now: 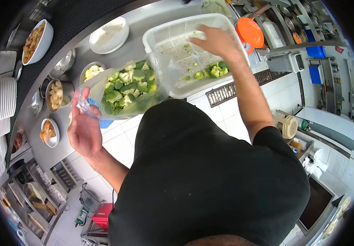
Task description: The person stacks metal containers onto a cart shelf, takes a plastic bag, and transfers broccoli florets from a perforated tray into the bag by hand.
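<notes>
My left hand [87, 131] is at the left end of a clear plastic bag [103, 78], with its bunched corner caught among the fingers. Broccoli florets [130, 88] fill much of the bag, whose other end rests against a white perforated basket [164, 35]. Over the far right part of that basket is my right hand [216, 41], fingers apart and nothing visible in them. A small cluster of broccoli [216, 70] lies in the basket's near right corner, and little green scraps are scattered across its bottom.
Along the steel counter [138, 20] stand stacked white plates [109, 36], a bowl of pale yellow florets [93, 71], a metal pot of pale pieces [56, 94] and a white bowl [52, 133]. An orange lid or bowl [250, 32] is right of the basket.
</notes>
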### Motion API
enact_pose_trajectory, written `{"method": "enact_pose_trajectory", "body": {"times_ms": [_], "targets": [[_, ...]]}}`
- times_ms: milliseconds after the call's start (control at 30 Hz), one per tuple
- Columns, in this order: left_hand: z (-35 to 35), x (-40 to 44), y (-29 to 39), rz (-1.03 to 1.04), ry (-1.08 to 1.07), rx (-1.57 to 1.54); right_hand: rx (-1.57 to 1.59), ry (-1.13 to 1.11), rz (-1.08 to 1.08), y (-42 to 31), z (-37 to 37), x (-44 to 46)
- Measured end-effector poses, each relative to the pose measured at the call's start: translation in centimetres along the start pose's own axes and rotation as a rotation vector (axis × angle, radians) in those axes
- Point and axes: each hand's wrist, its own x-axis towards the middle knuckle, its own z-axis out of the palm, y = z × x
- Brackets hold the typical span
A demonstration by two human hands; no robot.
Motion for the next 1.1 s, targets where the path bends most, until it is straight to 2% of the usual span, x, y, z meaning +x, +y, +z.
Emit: {"method": "enact_pose_trajectory", "body": {"times_ms": [33,100,200,300,500,700,800,1000,1100], "targets": [[0.0,0.1,0.0,-0.004,0.000,-0.003,-0.195,-0.101,0.179,2.8,-0.3,-0.7],[-0.1,0.4,0.1,-0.013,0.006,-0.008,-0.197,-0.214,0.321,8.7,1.2,-2.5],[0.1,1.0,0.0,-0.023,-0.024,-0.004,-0.061,-0.420,0.400,11.0,1.9,-5.4],[0.7,2.0,-0.1,-0.048,-0.042,0.026,0.069,-0.359,0.334,12.7,5.9,-6.9],[1.2,2.8,-0.5,-0.058,-0.042,0.055,-0.141,-0.549,0.309,9.6,6.7,-7.0],[0.7,2.5,-0.9,-0.014,-0.021,0.039,-0.268,-0.530,0.287,9.0,6.8,-6.6],[0.8,2.3,-1.1,-0.007,-0.027,0.019,-0.249,-0.446,0.314,11.5,8.7,-5.8],[0.3,1.9,-1.0,0.002,-0.007,-0.009,-0.294,-0.296,0.217,11.7,9.4,-5.5],[0.4,1.9,-1.1,0.008,-0.004,-0.012,-0.214,-0.321,0.232,12.9,9.4,-4.8]]}}
